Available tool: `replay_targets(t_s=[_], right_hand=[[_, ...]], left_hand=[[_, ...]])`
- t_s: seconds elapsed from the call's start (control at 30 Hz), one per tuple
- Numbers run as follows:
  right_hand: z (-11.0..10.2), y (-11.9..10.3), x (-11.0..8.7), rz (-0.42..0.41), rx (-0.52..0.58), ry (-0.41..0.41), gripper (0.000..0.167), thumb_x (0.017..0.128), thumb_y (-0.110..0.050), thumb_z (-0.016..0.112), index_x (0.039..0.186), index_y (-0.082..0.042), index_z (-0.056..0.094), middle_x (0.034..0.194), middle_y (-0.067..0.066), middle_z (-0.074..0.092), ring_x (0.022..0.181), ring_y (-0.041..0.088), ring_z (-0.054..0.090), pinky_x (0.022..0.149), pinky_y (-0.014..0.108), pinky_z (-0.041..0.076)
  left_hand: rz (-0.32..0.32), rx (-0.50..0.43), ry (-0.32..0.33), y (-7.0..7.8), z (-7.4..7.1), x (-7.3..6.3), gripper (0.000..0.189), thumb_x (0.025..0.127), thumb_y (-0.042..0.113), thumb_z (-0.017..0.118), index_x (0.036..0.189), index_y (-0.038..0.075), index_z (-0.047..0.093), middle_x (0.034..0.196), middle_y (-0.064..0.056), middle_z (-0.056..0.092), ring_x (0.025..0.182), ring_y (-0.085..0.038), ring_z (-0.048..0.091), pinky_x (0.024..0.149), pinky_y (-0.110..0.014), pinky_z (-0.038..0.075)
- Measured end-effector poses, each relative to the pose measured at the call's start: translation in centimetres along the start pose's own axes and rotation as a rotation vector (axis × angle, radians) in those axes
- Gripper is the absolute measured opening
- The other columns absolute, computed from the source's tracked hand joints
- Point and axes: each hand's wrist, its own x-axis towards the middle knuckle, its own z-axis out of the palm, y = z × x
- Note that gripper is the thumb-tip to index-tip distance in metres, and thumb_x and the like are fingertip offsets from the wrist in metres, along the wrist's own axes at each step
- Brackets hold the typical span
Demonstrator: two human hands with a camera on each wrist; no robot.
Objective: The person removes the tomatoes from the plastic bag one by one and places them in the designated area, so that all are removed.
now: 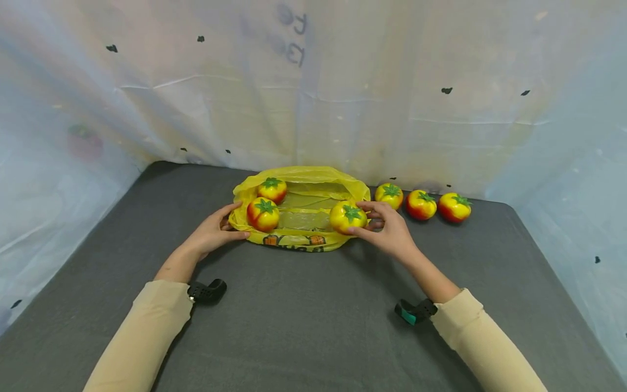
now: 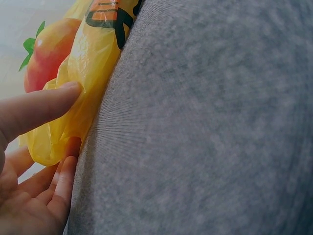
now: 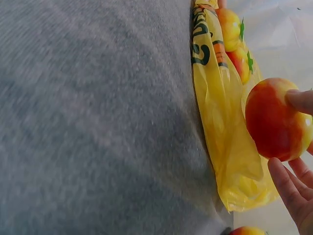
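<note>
Grasping, in the right hand [image 1: 387, 231], a smooth, glossy, round tomato [image 1: 346, 219], with some fingers hidden behind it, at the open mouth of a plastic bag [image 1: 294, 233]; cannot tell whether touching the film. Pinching the bag's end in the left hand [image 1: 210, 231], fingertips partly hidden behind thin, crinkled, translucent yellow plastic; lettering [image 1: 301, 248] folded, hard to read. Showing just right of the left hand, inside, two tomatoes [image 1: 263, 214]; just beyond and right of the right hand, three more [image 1: 421, 204].

6 tomatoes [image 1: 348, 218], 1 yellow bag [image 1: 325, 175], 2 hands [image 1: 210, 233], 2 wristbands [image 1: 208, 293].
</note>
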Motion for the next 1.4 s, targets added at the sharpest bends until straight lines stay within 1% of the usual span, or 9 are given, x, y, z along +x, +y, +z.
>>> replay_targets(t_s=[0.13,0.2,0.53,0.77,1.0,1.23,1.4], right_hand=[[-0.5,0.5,-0.3,0.004,0.006,0.015,0.061,0.082,-0.025,0.077,0.136,-0.009,0.053,0.135,0.013,0.050,0.109,0.032,0.059,0.087,0.048,0.052],[-0.8,0.7,-0.5,0.006,-0.001,0.026,0.060,0.082,-0.025,0.077,0.135,-0.010,0.053,0.133,0.013,0.051,0.111,0.030,0.058,0.087,0.047,0.053],[-2.0,1.6,-1.1,0.013,-0.046,0.065,0.058,0.081,-0.028,0.078,0.132,-0.011,0.056,0.118,0.011,0.053,0.107,0.028,0.060,0.084,0.044,0.055],[-2.7,2.3,-1.4,0.026,-0.091,0.064,0.057,0.084,-0.027,0.075,0.133,-0.008,0.055,0.123,0.015,0.053,0.107,0.030,0.060,0.084,0.043,0.055],[-3.2,3.5,-1.8,0.067,-0.132,0.065,0.059,0.084,-0.031,0.075,0.134,-0.008,0.053,0.127,0.016,0.052,0.101,0.032,0.062,0.083,0.045,0.055],[-3.6,4.3,-2.1,0.099,-0.161,0.077,0.058,0.085,-0.033,0.074,0.134,-0.009,0.054,0.126,0.016,0.052,0.107,0.032,0.059,0.084,0.046,0.054],[-3.8,4.8,-2.2,0.118,-0.174,0.073,0.058,0.086,-0.034,0.072,0.134,-0.007,0.054,0.127,0.018,0.051,0.108,0.033,0.058,0.085,0.047,0.053]], left_hand=[[-0.003,-0.009,-0.002,0.0,0.0,0.0,0.092,0.086,0.027,0.073,0.156,0.017,0.015,0.158,-0.023,0.011,0.140,-0.044,0.025,0.108,-0.056,0.033],[-0.003,-0.011,-0.003,0.0,0.0,0.0,0.092,0.085,0.028,0.074,0.156,0.017,0.015,0.159,-0.023,0.011,0.140,-0.044,0.025,0.108,-0.056,0.033],[0.006,-0.008,-0.008,0.0,0.0,0.0,0.093,0.086,0.029,0.073,0.156,0.018,0.014,0.159,-0.022,0.009,0.141,-0.046,0.022,0.109,-0.057,0.031],[-0.002,-0.018,-0.007,0.2,0.0,-0.1,0.093,0.086,0.028,0.073,0.156,0.018,0.013,0.159,-0.022,0.009,0.141,-0.045,0.024,0.109,-0.057,0.031],[-0.005,-0.021,-0.005,0.0,0.1,0.0,0.092,0.086,0.027,0.073,0.156,0.018,0.014,0.159,-0.022,0.011,0.141,-0.042,0.025,0.109,-0.055,0.032],[-0.009,-0.012,-0.004,0.0,0.1,0.0,0.093,0.085,0.029,0.073,0.156,0.019,0.014,0.159,-0.022,0.011,0.141,-0.043,0.025,0.109,-0.055,0.031],[-0.010,-0.025,-0.007,0.1,0.1,0.0,0.093,0.085,0.027,0.073,0.156,0.018,0.013,0.159,-0.022,0.011,0.140,-0.043,0.026,0.109,-0.056,0.032]])
